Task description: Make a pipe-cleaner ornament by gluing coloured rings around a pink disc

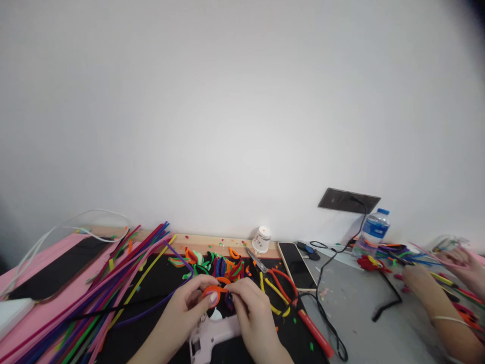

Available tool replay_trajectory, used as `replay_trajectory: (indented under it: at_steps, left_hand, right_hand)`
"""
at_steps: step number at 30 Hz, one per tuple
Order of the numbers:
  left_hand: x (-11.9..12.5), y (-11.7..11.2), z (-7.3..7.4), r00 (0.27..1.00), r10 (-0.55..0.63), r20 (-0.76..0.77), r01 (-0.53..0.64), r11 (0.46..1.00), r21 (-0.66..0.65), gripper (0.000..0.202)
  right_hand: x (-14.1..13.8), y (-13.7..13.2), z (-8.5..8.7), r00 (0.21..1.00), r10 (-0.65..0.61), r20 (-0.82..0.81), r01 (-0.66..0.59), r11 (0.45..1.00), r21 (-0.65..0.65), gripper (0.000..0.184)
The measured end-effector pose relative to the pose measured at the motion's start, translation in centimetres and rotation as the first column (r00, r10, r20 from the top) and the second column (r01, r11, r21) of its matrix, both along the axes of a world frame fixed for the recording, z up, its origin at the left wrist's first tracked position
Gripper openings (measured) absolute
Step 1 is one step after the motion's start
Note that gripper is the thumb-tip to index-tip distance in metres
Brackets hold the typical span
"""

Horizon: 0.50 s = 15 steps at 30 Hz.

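My left hand (185,306) and my right hand (252,311) meet near the bottom middle, both pinching a bent orange pipe cleaner loop (214,292) between fingertips. Under my hands lies a pale pink glue gun (212,333) on a black mat (151,283). Behind my hands sits a heap of short bent pipe cleaner pieces (215,263) in orange, green, blue and red. Long pipe cleaners (113,283) in several colours lie spread to the left.
Red-handled scissors (273,275), a small white jar (261,239), a phone (297,265), black cables (326,303) and a water bottle (373,232) lie to the right. Another person's hands (435,278) work with pipe cleaners at far right. A wall socket (348,200) is behind.
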State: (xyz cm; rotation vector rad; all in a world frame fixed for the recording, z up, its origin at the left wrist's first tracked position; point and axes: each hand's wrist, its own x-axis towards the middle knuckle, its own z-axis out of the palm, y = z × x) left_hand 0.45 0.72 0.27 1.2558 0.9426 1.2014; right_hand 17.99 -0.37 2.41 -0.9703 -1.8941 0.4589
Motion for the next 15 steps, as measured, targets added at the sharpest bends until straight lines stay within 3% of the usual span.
replay_trajectory:
  at_steps: [5,9,12,15]
  left_hand:
    - [0.0,0.1,0.3,0.999,-0.001,-0.038,0.001,1.0,-0.002,0.018]
    - [-0.6,0.5,0.4,0.977,0.212,0.009,-0.212,0.977,0.016,0.021]
    - [-1.1,0.7,0.5,0.917,0.388,0.094,-0.389,0.921,-0.002,0.026]
    - [-1.5,0.8,0.7,0.87,0.464,0.167,-0.466,0.884,-0.025,0.031]
  right_hand:
    - [0.1,0.1,-0.9,0.999,-0.043,0.002,0.043,0.997,-0.061,0.029]
    - [0.2,0.0,-0.5,0.994,-0.104,0.034,0.108,0.983,-0.15,0.042]
    - [0.3,-0.4,0.8,0.989,0.022,0.143,0.011,0.975,-0.221,0.051]
    - [0.3,-1.0,1.6,0.926,0.188,0.329,-0.076,0.942,-0.326,0.059]
